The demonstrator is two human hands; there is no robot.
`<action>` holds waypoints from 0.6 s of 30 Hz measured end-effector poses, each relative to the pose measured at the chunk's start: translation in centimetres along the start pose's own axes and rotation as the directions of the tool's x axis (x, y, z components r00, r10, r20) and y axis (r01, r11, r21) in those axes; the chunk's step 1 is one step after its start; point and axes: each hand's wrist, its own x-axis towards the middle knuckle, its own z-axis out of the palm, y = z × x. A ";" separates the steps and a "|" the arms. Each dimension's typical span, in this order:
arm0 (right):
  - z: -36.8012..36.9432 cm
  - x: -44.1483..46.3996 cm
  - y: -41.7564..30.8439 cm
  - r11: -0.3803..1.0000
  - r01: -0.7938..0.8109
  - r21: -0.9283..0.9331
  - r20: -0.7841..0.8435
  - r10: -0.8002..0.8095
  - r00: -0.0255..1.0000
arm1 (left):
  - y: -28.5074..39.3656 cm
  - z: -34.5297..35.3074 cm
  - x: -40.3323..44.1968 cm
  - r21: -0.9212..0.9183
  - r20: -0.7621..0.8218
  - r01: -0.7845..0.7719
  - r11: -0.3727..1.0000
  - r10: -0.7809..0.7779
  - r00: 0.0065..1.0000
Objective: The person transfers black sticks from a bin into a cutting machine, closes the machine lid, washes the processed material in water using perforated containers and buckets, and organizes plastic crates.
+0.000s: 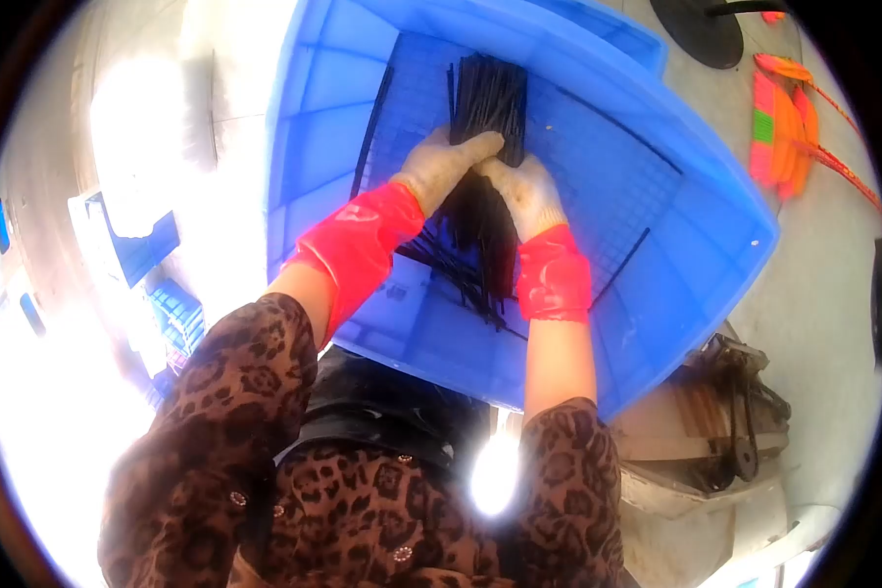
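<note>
Both hands are closed on one bundle (490, 93) of thin black rods, too many to count: the left hand (437, 171) grips from one side, the right hand (527, 193) from the other, thumbs close together. Each hand wears one whitish glove with one pink cuff at the wrist. Hands and bundle are over the inside of one large blue bin (701, 211). Three separate rods lie in the bin, one left of the hands and two right of them; several loose rods (451, 267) lie in a cluster beneath the bundle's lower end. One more blue bin (612, 37) shows behind its far rim. One machine (740, 416) stands beside the bin, at lower right.
</note>
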 end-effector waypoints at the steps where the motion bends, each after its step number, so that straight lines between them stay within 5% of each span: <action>1: -0.1 -0.6 -0.5 0.998 0.056 0.026 -0.001 -0.056 0.998 | -0.2 0.2 -0.1 0.013 -0.003 -0.016 1.000 0.016 1.000; 4: 0.5 -1.2 2.5 0.962 0.166 0.219 0.001 -0.170 0.985 | 0.2 1.1 -3.3 -0.023 0.010 -0.019 1.000 0.019 1.000; 7: 0.8 -3.2 1.6 0.893 0.096 0.439 0.039 -0.126 0.991 | -2.4 1.0 -4.0 -0.222 0.087 0.064 0.973 -0.045 0.995; 9: 0.1 -4.4 1.2 0.917 0.090 0.388 0.039 -0.114 0.993 | -2.0 2.1 -6.0 -0.169 -0.052 -0.003 0.986 -0.006 0.999; 11: -1.1 -5.5 0.4 0.943 0.129 0.308 -0.032 -0.125 0.992 | -0.9 2.6 -7.2 0.069 -0.123 -0.040 0.997 0.048 0.991; 13: -1.5 -6.0 -0.8 0.944 0.167 0.284 0.011 -0.177 0.984 | -0.8 2.3 -7.5 -0.083 -0.064 -0.137 0.987 0.132 0.989; 17: -2.7 -7.5 -0.6 0.844 0.267 0.464 -0.096 -0.252 0.963 | 2.2 4.3 -9.7 0.013 -0.030 -0.175 0.985 0.175 0.984; 18: -2.6 -7.7 1.0 0.819 0.226 0.527 -0.111 -0.197 0.974 | 2.8 4.9 -10.2 0.162 -0.035 -0.122 0.979 0.129 0.991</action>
